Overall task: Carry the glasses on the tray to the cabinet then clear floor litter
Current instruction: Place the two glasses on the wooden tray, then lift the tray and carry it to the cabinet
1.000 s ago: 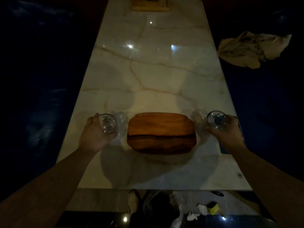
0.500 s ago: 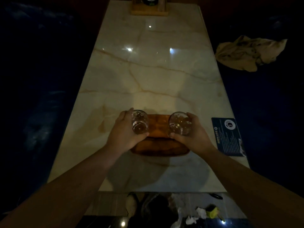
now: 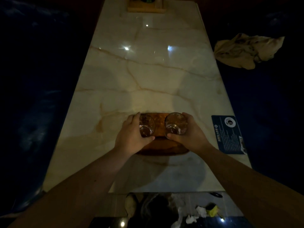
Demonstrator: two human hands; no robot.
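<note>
A brown wooden tray (image 3: 160,145) lies on the marble table (image 3: 148,76) near its front edge. My left hand (image 3: 131,137) grips a clear glass (image 3: 146,125) over the tray's left half. My right hand (image 3: 189,135) grips a second clear glass (image 3: 175,123) over the right half. The two glasses are side by side, a little apart. Whether they rest on the tray I cannot tell. Floor litter (image 3: 202,213), white crumpled paper and a yellow scrap, lies on the dark floor below the table's front edge.
A dark blue card (image 3: 228,134) lies on the table's right edge beside my right hand. A wooden holder (image 3: 146,7) stands at the far end. A crumpled beige cloth (image 3: 245,51) lies on the dark seat to the right. Dark seating flanks both sides.
Both hands brought their glasses inward from either side of the tray to above it. Over the last half second they barely moved.
</note>
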